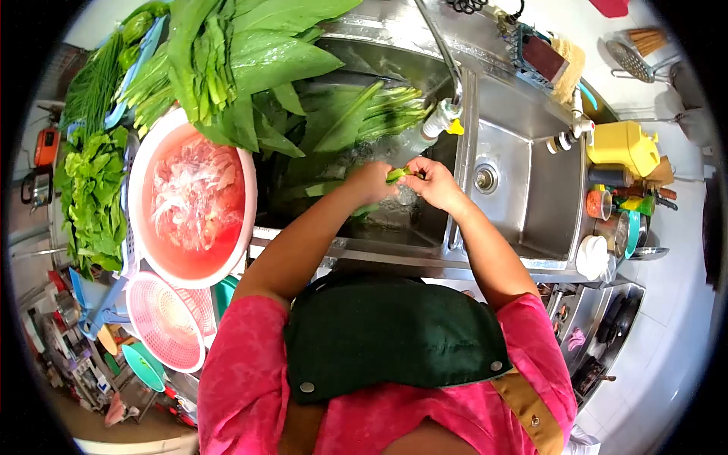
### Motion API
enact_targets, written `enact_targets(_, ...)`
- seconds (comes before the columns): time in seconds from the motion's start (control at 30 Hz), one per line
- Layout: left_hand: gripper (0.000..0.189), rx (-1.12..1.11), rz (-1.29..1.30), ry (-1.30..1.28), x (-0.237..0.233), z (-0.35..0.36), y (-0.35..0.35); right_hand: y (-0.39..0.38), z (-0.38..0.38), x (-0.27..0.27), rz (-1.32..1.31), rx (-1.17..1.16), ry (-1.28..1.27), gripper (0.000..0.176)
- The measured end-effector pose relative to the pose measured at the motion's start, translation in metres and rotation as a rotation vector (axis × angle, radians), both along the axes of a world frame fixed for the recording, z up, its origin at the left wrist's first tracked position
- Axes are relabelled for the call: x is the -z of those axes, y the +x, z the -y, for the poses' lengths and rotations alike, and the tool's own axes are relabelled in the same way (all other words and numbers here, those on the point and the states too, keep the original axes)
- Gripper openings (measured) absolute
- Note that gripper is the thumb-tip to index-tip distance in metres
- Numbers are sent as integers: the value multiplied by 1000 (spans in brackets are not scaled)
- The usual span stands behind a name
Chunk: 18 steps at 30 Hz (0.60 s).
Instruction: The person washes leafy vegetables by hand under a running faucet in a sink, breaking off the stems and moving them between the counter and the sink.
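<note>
Both of my hands meet over the left sink basin (pixel 303 205), close under the running faucet (pixel 438 121). My left hand (pixel 369 182) is closed around a short bunch of green leaf stems (pixel 397 175). The fingers of my right hand (pixel 432 184) pinch the other end of the same stems. Water falls and splashes just beyond my fingers. More long leafy greens (pixel 371 117) lie in the water behind my hands, their pale stems pointing right. Parts of the leaves below my left hand are hidden by the hand and forearm.
A big pile of broad leaves (pixel 258 61) rests at the basin's back left. Left of it stands a pink tub (pixel 250 220) holding raw meat in reddish water. Pink colanders (pixel 159 318) sit below. The right sink basin (pixel 508 167) has a drain; a yellow jug (pixel 622 148) stands beyond.
</note>
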State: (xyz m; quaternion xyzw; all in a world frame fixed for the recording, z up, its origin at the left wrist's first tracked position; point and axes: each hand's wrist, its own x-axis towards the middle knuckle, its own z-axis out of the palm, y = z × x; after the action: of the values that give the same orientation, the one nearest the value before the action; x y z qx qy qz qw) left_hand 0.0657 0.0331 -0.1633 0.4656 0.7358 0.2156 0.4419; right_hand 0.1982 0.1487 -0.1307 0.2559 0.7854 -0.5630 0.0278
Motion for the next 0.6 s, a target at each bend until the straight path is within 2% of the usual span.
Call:
enact_targets(0.07,33,-6,-9,65,4,1,-3,-8,2,-3,51,-2,-32,17)
enact_targets(0.1,33,-16,-9,65,5,4,-2,-10,3,0,62,84,-80,14)
enact_targets(0.17,32,-214,189,435,1,8,5,-15,6,3,87,261,-176,12)
enact_targets(0.2,32,-218,189,435,4,8,6,-17,3,1,125,315,-326,8)
enact_targets(0.23,31,-275,41,619,6,7,6,-17,0,-4,126,311,-325,8)
enact_targets(0.27,29,-330,-110,798,8,7,7,-16,-3,-8,103,375,-683,7)
enact_targets(0.3,29,-333,-109,796,11,8,6,-14,-6,-9,76,436,-1042,11)
enact_targets(0.33,27,-329,-37,767,6,9,4,-12,-8,-5,33,432,-1190,18)
enact_targets(0.37,26,-324,36,736,0,10,3,-11,-9,-1,35,432,-1190,18)
enact_targets(0.43,25,-301,22,685,-9,13,0,-11,-11,4,27,365,-1313,15)
enact_targets(0.5,24,-278,6,634,-18,15,1,-16,-13,4,-2,295,-1286,12)
enact_targets(0.57,20,-486,-77,589,-25,18,4,-26,-13,-1,58,322,-1080,11)
enact_targets(0.6,20,-483,-80,589,-27,16,2,-28,-14,0,81,351,-1054,9)
